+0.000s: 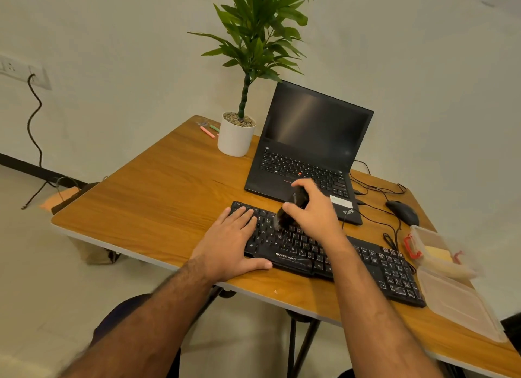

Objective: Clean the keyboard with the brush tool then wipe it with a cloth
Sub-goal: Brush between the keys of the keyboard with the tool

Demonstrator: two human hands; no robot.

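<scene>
A black keyboard (366, 265) lies slanted across the near part of the wooden table (169, 186). My left hand (231, 242) lies flat with straight fingers on the keyboard's left end, thumb along its front edge. My right hand (313, 208) grips a black brush (290, 211) whose bristles touch the upper-left keys. A folded yellowish cloth (437, 255) sits inside the clear box at the right.
An open black laptop (310, 146) stands behind the keyboard. A white pot with a green plant (235, 138) is at its left, with coloured markers (208, 131) behind. A black mouse (403, 212) and cables lie right. A clear plastic box (451, 287) with open lid is near the right edge.
</scene>
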